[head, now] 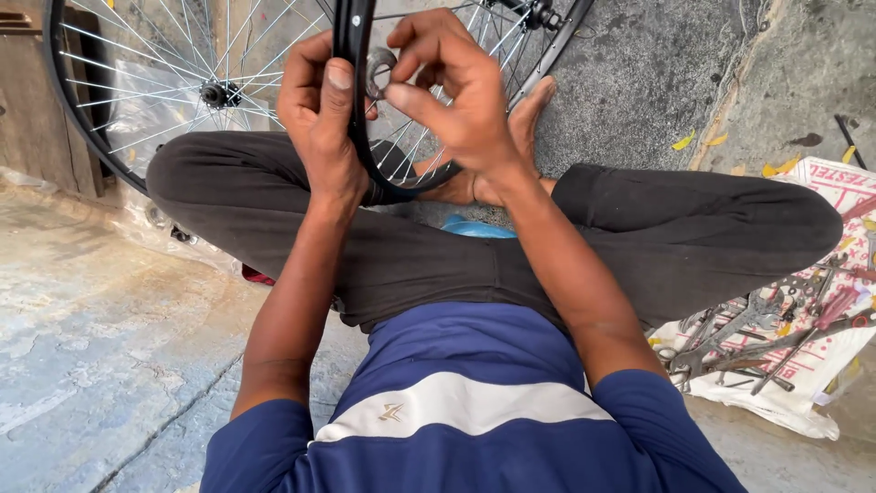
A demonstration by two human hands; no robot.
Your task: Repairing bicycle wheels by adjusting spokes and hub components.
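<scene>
I sit cross-legged on the floor with a black bicycle rim (358, 137) standing upright over my lap. My left hand (318, 110) is wrapped around the rim, thumb pressed on its inner face. My right hand (456, 87) pinches a small grey metal tool (377, 71) between thumb and fingers, right against the rim where the spokes meet it. Silver spokes fan out behind both hands.
A second spoked wheel (137, 82) with a black hub leans at the back left. A printed sack (812, 365) on the right carries several wrenches and other metal tools. The floor is rough concrete, with a wooden board at far left.
</scene>
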